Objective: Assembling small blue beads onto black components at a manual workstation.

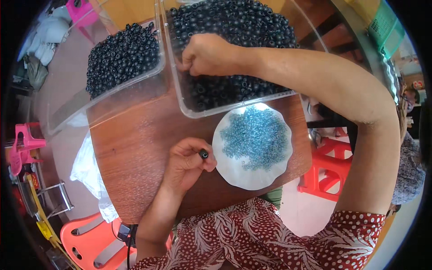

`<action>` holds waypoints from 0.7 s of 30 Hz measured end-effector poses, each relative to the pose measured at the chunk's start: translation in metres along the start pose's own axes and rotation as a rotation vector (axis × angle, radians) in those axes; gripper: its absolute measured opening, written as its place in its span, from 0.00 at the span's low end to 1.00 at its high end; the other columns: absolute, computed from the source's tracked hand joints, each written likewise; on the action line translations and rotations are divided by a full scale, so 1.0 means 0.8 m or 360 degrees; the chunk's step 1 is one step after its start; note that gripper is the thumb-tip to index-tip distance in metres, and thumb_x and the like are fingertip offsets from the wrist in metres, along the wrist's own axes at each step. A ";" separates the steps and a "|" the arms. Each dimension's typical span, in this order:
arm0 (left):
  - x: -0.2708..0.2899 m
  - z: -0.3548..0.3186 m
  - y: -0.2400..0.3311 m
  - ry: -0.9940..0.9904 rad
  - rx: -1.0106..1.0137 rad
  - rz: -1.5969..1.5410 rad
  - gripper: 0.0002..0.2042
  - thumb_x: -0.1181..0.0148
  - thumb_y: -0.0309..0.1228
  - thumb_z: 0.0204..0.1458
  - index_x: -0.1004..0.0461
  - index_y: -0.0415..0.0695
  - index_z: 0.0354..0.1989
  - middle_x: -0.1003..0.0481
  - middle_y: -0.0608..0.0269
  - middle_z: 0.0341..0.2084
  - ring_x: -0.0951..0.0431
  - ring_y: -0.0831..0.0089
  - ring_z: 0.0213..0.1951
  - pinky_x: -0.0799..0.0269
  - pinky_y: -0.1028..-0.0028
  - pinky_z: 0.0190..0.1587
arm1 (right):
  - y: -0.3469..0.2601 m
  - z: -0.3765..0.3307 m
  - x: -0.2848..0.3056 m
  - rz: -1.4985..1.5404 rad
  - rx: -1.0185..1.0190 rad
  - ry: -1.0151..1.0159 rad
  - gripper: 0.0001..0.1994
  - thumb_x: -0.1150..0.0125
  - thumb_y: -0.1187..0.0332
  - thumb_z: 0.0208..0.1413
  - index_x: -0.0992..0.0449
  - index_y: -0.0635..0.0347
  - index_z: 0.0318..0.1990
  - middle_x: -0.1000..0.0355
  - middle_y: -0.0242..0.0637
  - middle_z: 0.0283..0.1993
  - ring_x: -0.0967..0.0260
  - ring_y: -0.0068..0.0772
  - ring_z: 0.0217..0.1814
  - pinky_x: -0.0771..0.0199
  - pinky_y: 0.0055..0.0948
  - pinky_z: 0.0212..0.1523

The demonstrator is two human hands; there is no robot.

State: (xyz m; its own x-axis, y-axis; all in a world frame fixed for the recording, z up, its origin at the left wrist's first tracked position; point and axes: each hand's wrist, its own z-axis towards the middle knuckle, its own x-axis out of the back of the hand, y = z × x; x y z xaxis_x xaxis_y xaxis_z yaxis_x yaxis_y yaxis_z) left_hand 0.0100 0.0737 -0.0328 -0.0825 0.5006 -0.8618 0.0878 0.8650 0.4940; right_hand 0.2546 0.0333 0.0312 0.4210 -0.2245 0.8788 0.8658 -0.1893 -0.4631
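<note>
My left hand (183,163) is over the table, its thumb and fingers closed around a small black part with a hollow end (204,154). My right arm reaches across to the large clear plastic bin (194,113), where my right hand (209,55) hovers with curled fingers above many similar black parts (234,22). Whatever its fingertips hold, if anything, is hidden. To the right of my left hand stands a white scalloped plate (252,183), heaped with tiny clear-blue pieces (255,138).
A second clear bin (130,81) at the left also holds black parts (123,56). Both bins rest on the brown wooden table (135,153). Red stools (326,168) and an orange-red chair (92,243) stand around it. A crumpled clear plastic bag (90,171) hangs by the left edge.
</note>
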 end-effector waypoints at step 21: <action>0.006 -0.001 -0.003 -0.0046 -0.0010 -0.0018 0.13 0.39 0.31 0.44 0.29 0.40 0.37 0.30 0.58 0.22 0.36 0.74 0.22 0.43 0.75 0.25 | -0.014 -0.006 0.006 -0.0236 -0.0046 -0.0097 0.04 0.47 0.76 0.37 0.26 0.66 0.19 0.30 0.49 0.20 0.31 0.46 0.24 0.30 0.35 0.27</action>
State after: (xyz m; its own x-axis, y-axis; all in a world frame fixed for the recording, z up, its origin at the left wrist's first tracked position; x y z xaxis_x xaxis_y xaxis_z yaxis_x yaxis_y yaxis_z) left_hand 0.0084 0.0741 -0.0380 -0.0546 0.4894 -0.8703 0.0811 0.8709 0.4847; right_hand 0.2455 0.0299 0.0401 0.3056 -0.1337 0.9427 0.9119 -0.2439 -0.3302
